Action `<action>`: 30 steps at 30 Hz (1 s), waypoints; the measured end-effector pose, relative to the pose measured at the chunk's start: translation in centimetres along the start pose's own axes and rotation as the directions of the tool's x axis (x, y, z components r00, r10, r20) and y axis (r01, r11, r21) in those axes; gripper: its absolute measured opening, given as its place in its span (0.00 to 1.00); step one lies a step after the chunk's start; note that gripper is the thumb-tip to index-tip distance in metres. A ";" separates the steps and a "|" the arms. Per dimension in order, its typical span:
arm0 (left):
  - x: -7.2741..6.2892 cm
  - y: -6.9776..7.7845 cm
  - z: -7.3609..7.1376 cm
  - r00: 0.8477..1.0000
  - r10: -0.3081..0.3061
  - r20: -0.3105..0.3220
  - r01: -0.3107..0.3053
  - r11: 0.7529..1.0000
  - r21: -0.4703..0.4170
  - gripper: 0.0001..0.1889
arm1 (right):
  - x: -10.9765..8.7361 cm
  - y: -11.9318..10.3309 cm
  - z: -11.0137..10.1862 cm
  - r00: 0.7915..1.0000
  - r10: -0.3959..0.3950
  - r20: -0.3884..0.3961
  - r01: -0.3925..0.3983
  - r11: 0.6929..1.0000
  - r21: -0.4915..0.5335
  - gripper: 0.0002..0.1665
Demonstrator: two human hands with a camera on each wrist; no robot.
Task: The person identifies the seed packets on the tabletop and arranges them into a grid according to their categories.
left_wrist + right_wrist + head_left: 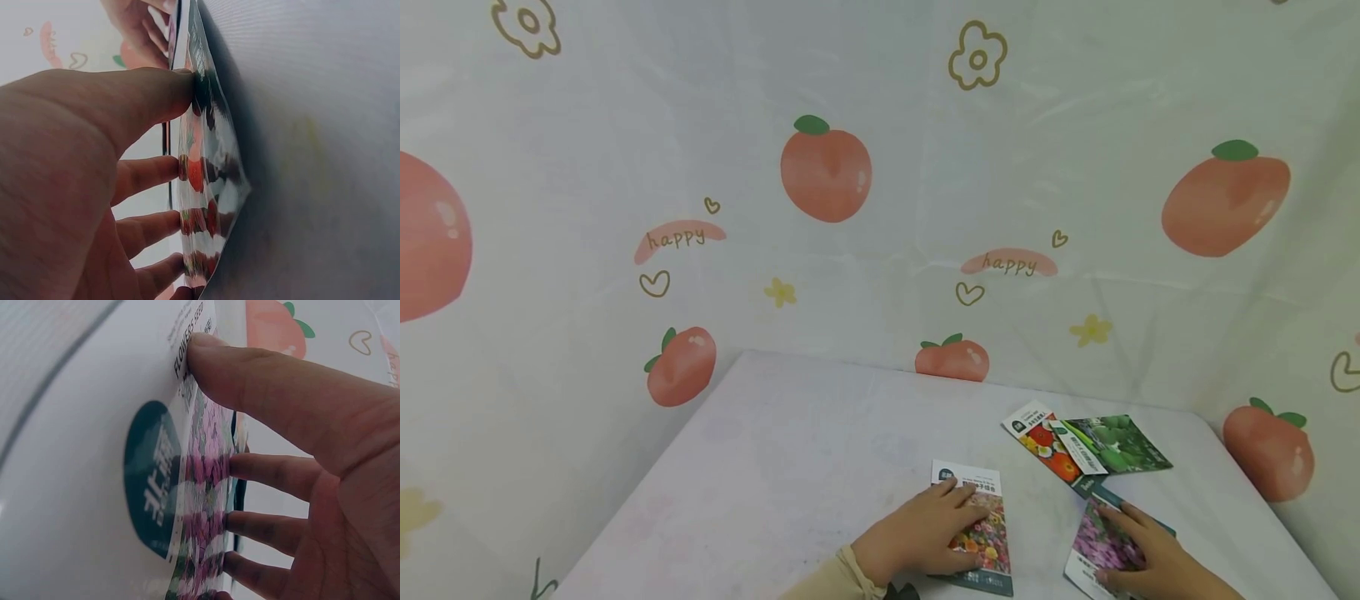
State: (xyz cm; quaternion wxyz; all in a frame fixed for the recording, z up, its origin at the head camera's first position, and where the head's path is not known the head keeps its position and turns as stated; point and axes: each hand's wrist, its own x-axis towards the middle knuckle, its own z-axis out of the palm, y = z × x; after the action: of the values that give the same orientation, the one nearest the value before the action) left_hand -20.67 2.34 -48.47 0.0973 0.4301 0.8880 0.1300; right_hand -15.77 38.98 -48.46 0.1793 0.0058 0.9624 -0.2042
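Observation:
My left hand rests on a seed packet printed with mixed red, orange and yellow flowers. Fingers spread over its face, and the thumb touches it near the dark lower band. In the left wrist view, the same packet appears edge-on under the fingertips. Over a purple-flower seed packet lies my right hand, its fingers extended and thumb apart. The right wrist view shows that packet's white end with "FLOWERS SEED" lettering and the fingertips touching the purple picture.
Beyond the right hand, a packet with orange and red flowers lies partly under a green-pictured packet. The purple packet's far end meets the orange one's lower corner. White cloth covers the table; a peach-print curtain hangs behind.

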 end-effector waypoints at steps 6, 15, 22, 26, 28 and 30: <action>-0.2 -0.2 0.1 1.000 -0.007 -0.004 0.007 1.000 0.024 0.34 | 0.0 0.0 0.1 1.000 0.005 -0.004 -0.005 1.000 -0.006 0.55; -0.9 -0.5 0.0 1.000 -0.006 -0.010 0.006 1.000 0.025 0.34 | 0.0 -0.1 0.1 1.000 0.006 -0.002 -0.006 1.000 -0.009 0.56; -1.1 -0.6 -0.2 1.000 -0.011 -0.013 0.011 1.000 0.020 0.34 | 0.1 0.1 0.1 1.000 -0.005 -0.002 0.005 1.000 -0.008 0.56; -1.4 -0.7 -0.3 1.000 -0.019 -0.004 0.019 1.000 0.010 0.34 | 0.2 0.3 0.2 1.000 -0.001 0.004 0.002 1.000 -0.004 0.57; -1.5 -0.7 -0.4 1.000 -0.024 -0.002 0.024 1.000 0.008 0.34 | 0.4 0.3 0.2 1.000 0.009 0.007 -0.009 1.000 -0.001 0.58; -1.6 -0.6 -0.5 1.000 -0.030 -0.001 0.030 1.000 0.007 0.34 | 0.5 0.4 0.2 1.000 0.006 0.007 -0.006 1.000 -0.003 0.58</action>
State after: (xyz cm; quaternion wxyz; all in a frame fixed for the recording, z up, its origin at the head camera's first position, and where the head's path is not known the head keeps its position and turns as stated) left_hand -20.27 0.60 -48.12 0.0973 0.4169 0.8950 0.1255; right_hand -16.09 39.27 -48.98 0.1835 0.0076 0.9620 -0.2022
